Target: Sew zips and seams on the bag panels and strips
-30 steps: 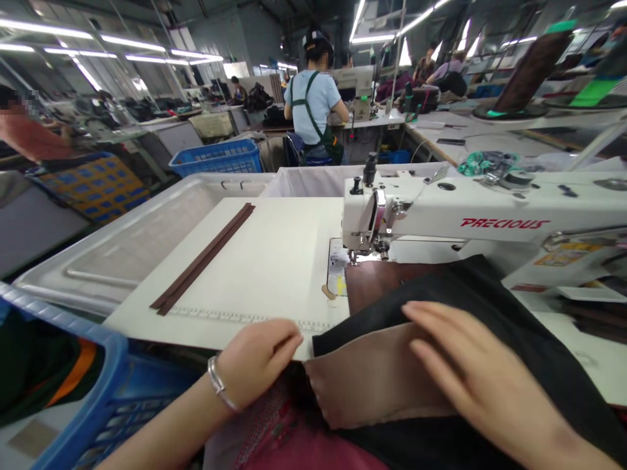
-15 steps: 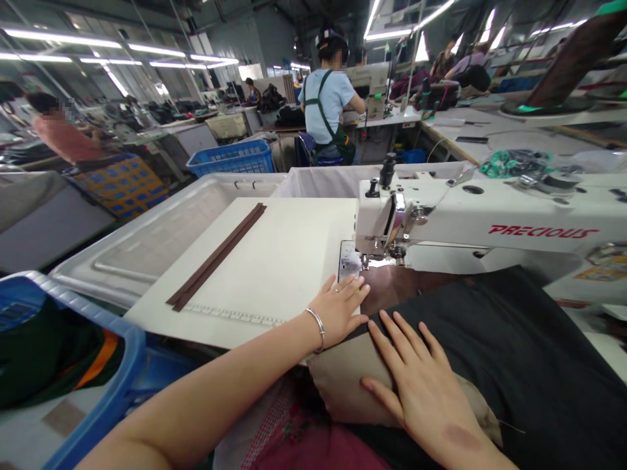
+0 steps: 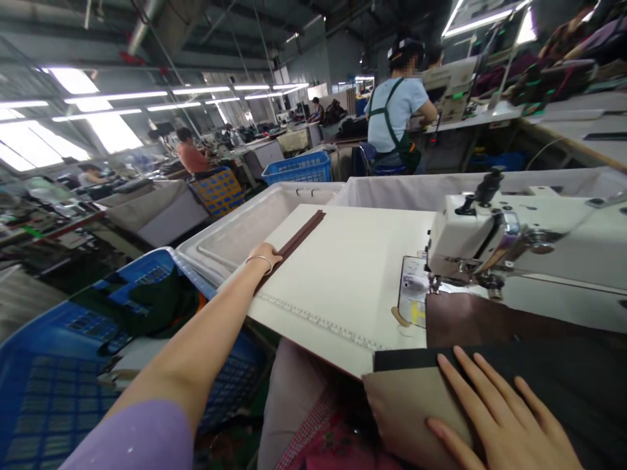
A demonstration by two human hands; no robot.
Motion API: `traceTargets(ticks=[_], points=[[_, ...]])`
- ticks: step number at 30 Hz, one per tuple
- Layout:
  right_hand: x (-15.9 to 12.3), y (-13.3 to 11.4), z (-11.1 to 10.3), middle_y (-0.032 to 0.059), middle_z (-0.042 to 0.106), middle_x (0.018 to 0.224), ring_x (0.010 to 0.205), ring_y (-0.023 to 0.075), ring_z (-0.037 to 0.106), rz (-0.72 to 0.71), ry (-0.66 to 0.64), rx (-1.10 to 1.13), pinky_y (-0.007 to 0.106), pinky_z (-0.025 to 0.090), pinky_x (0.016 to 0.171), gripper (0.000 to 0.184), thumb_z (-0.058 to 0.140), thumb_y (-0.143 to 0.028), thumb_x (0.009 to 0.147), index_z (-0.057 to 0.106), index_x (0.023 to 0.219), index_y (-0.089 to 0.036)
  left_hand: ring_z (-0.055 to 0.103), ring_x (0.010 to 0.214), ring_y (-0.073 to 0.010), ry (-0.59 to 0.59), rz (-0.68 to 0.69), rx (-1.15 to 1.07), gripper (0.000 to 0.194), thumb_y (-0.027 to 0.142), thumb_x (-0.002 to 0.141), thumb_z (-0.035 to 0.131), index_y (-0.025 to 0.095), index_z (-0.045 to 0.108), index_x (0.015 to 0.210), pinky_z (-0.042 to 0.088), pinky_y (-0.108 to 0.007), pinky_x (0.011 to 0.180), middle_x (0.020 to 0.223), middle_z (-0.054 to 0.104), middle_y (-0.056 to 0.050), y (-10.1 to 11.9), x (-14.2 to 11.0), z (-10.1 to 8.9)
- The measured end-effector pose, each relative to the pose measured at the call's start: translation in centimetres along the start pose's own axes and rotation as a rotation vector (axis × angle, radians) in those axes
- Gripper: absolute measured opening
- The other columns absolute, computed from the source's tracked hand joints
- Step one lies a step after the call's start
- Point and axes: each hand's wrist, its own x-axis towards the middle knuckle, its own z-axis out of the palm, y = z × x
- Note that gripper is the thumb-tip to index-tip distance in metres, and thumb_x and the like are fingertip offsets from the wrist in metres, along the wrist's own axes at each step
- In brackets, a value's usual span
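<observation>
My left hand (image 3: 264, 256) is at the far left of the white table board, closed over the dark brown fabric strips (image 3: 300, 238); its thumb lies across them and the other fingers are mostly hidden. The strips lie lengthwise side by side. My right hand (image 3: 509, 411) rests flat with fingers spread on a black fabric piece (image 3: 578, 372) and its beige part (image 3: 416, 398). Brown material (image 3: 470, 320) adjoins the black fabric and reaches the needle area of the white sewing machine (image 3: 470, 228). The needle plate (image 3: 411, 287) shows left of the brown material.
A printed ruler scale (image 3: 318, 321) runs along the board's front. Beyond the board stands a pale plastic bin (image 3: 220, 241). At left, a blue basket (image 3: 34, 391) holds dark green fabric. A co-worker in a light blue shirt (image 3: 396, 111) sits ahead at another machine.
My left hand has moved from the fabric near the needle to the brown strips at left. My right hand stays flat on the fabric. The view has turned left.
</observation>
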Motion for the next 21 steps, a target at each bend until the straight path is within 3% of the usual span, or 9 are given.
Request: traceTargets(ticks=[5,10,15,18,21], points=[[-0.1,0.1,0.1,0.0119,0.035,0.148,0.129,0.0390,0.040,-0.001,-0.011,0.015,0.063,0.028,0.103,0.083,0.051,-0.057,0.079,0.023,0.151,-0.026,0.062,0.089,-0.0168,-0.070,-0.088,-0.027,0.024,0.034,0.089,0.060,0.011,0.062,0.097,0.053,-0.037,0.082,0.097,0.064,-0.005,-1.7,3.2,0.0],[-0.8,0.7,0.6,0.0119,0.036,0.148,0.128,0.0410,0.041,-0.014,-0.016,0.030,0.065,0.028,0.103,0.083,0.052,-0.060,0.078,0.028,0.149,-0.025,0.061,0.092,-0.0168,-0.016,-0.041,-0.220,0.020,0.030,0.089,0.061,0.011,0.062,0.095,0.053,-0.036,0.081,0.100,0.063,-0.005,-1.2,3.1,-1.5],[-0.2,1.9,-0.3,0.0087,0.047,0.141,0.126,0.0351,0.045,-0.068,0.070,0.181,0.062,0.030,0.106,0.063,0.048,-0.047,0.088,0.035,0.145,-0.025,0.061,0.067,-0.0106,-0.068,0.094,-0.615,0.021,0.032,0.087,0.061,0.011,0.060,0.088,0.053,-0.026,0.065,0.079,0.064,-0.003,2.2,-1.1,-2.7],[1.7,1.3,-1.8,0.0041,0.050,0.137,0.128,0.0314,0.043,-0.104,0.096,0.233,0.061,0.025,0.110,0.048,0.047,-0.038,0.091,0.044,0.138,-0.027,0.063,0.061,-0.0102,-0.196,0.197,-0.838,0.021,0.033,0.084,0.063,0.013,0.055,0.086,0.055,-0.025,0.062,0.072,0.065,-0.003,5.3,-5.3,-2.1],[4.1,-0.4,-2.8,0.0031,0.049,0.137,0.130,0.0271,0.041,-0.102,0.097,0.261,0.053,0.031,0.110,0.038,0.046,-0.031,0.094,0.050,0.131,-0.026,0.065,0.057,-0.0126,-0.322,0.266,-0.966,0.024,0.035,0.081,0.065,0.015,0.051,0.082,0.055,-0.025,0.056,0.068,0.065,-0.003,8.1,-9.5,-0.8]])
